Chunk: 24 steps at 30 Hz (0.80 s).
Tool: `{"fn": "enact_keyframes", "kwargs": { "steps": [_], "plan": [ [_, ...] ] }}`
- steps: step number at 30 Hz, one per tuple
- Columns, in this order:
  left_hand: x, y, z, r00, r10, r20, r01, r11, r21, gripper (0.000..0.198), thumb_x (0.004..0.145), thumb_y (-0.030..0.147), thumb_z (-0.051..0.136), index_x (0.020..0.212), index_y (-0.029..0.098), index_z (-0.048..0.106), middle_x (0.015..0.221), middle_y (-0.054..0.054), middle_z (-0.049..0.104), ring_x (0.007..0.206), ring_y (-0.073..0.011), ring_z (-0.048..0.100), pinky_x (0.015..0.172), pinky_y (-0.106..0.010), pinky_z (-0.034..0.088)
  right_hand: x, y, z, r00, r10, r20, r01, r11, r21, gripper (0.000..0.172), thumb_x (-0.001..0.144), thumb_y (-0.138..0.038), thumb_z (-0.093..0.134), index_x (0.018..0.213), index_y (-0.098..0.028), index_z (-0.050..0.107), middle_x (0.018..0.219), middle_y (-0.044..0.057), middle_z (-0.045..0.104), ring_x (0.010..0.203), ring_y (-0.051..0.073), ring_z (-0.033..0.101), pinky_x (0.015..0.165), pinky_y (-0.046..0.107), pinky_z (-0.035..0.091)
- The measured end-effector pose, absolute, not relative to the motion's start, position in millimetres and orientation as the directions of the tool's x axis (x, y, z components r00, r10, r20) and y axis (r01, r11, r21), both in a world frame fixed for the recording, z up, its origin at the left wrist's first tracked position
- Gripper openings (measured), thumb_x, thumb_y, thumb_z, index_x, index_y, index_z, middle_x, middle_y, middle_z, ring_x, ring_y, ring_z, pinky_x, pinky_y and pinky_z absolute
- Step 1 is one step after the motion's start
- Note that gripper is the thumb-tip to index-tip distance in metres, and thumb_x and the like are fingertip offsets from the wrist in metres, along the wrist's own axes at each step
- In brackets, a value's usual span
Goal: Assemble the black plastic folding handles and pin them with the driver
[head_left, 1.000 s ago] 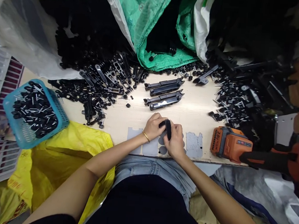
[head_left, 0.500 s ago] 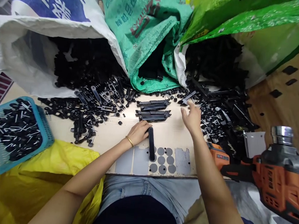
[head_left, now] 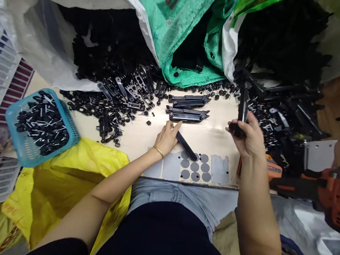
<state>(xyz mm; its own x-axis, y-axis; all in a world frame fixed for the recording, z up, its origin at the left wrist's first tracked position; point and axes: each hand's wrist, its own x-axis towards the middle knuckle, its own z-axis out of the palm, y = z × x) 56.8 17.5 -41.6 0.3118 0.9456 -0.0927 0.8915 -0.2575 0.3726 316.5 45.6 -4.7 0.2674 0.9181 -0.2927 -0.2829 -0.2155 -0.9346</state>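
Over the last second the hands have parted. The right hand [head_left: 249,139], near the middle of the frame with the left a second ago and bare half a second ago, now grips a black part [head_left: 243,103] right of centre. The loose piece lying just ahead of its fingers half a second ago is gone from that spot. The bar [head_left: 187,146] by the left hand [head_left: 166,139] has swung from nearly vertical to a slant, its lower end now to the right, over the upper-left grey circles [head_left: 194,167]. The view has tipped down, cutting off the bags' [head_left: 176,31] printed upper parts.
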Motion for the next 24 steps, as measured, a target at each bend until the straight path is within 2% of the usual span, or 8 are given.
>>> {"fn": "enact_keyframes", "kwargs": {
  "steps": [2,3,5,6,9,13,18,24],
  "plan": [
    [60,10,-35,0.429,0.902,-0.048,0.87,-0.398,0.293,0.056,0.079,0.007,0.053,0.132,0.022,0.041,0.131,-0.013,0.043,0.116,-0.0266,0.046,0.096,-0.042,0.041,302,11,-2,0.176,0.924,-0.341,-0.424,-0.241,-0.873,0.03,0.062,-0.024,0.067,0.089,-0.025,0.054,0.073,-0.006,0.061,0.08,0.013,0.064,0.077,0.032,0.056],
    [62,8,-32,0.529,0.848,-0.034,0.821,-0.502,0.273,0.047,0.081,0.007,0.052,0.125,0.022,0.048,0.131,-0.012,0.045,0.12,-0.0268,0.044,0.101,-0.045,0.036,296,-3,-1,0.141,0.922,-0.362,-0.46,-0.263,-0.848,0.023,0.065,-0.026,0.066,0.085,-0.024,0.055,0.074,-0.005,0.062,0.083,0.014,0.064,0.08,0.034,0.055],
    [65,8,-26,0.679,0.732,-0.065,0.718,-0.642,0.271,0.022,0.084,0.01,0.05,0.102,0.017,0.059,0.118,-0.012,0.055,0.116,-0.0261,0.047,0.103,-0.045,0.033,283,-22,-1,0.108,0.91,-0.399,-0.463,-0.309,-0.83,0.016,0.069,-0.033,0.064,0.076,-0.023,0.054,0.075,-0.002,0.065,0.084,0.017,0.066,0.081,0.039,0.055],
    [65,8,-24,0.693,0.713,-0.103,0.708,-0.647,0.283,0.012,0.085,0.013,0.05,0.093,0.015,0.059,0.108,-0.012,0.059,0.11,-0.0257,0.051,0.1,-0.043,0.035,276,-28,0,0.111,0.906,-0.408,-0.442,-0.322,-0.837,0.019,0.072,-0.037,0.063,0.071,-0.022,0.052,0.076,0.0,0.066,0.083,0.019,0.066,0.08,0.04,0.055],
    [62,8,-18,0.555,0.804,-0.214,0.806,-0.456,0.376,0.01,0.086,0.024,0.053,0.09,0.015,0.055,0.09,-0.009,0.063,0.087,-0.023,0.06,0.079,-0.035,0.046,259,-35,4,0.194,0.917,-0.347,-0.342,-0.268,-0.9,0.037,0.077,-0.051,0.057,0.062,-0.021,0.044,0.084,0.005,0.07,0.084,0.02,0.067,0.082,0.039,0.053],
    [57,-15,-15,0.413,0.859,-0.303,0.776,-0.157,0.611,0.024,0.09,0.038,0.047,0.102,0.017,0.045,0.071,-0.002,0.061,0.065,-0.0205,0.061,0.056,-0.026,0.042,233,-36,9,0.25,0.916,-0.313,-0.302,-0.233,-0.925,0.044,0.081,-0.06,0.048,0.062,-0.021,0.042,0.091,0.007,0.072,0.086,0.019,0.067,0.083,0.036,0.051],
    [67,-50,-11,0.43,0.859,-0.279,0.641,-0.073,0.764,0.021,0.09,0.031,0.047,0.106,0.019,0.043,0.081,-0.003,0.063,0.075,-0.0211,0.064,0.061,-0.027,0.043,207,-36,3,0.221,0.907,-0.359,-0.382,-0.259,-0.887,0.046,0.076,-0.063,0.054,0.062,-0.02,0.045,0.079,0.006,0.072,0.079,0.021,0.067,0.068,0.032,0.053],
    [73,-61,-1,0.371,0.893,-0.254,0.648,-0.053,0.76,0.021,0.09,0.027,0.045,0.108,0.018,0.044,0.079,-0.004,0.064,0.073,-0.0218,0.065,0.063,-0.029,0.045,206,-39,5,0.175,0.936,-0.307,-0.221,-0.266,-0.938,0.044,0.077,-0.058,0.056,0.058,-0.018,0.055,0.074,0.006,0.07,0.076,0.019,0.066,0.07,0.03,0.051]
  ]
}}
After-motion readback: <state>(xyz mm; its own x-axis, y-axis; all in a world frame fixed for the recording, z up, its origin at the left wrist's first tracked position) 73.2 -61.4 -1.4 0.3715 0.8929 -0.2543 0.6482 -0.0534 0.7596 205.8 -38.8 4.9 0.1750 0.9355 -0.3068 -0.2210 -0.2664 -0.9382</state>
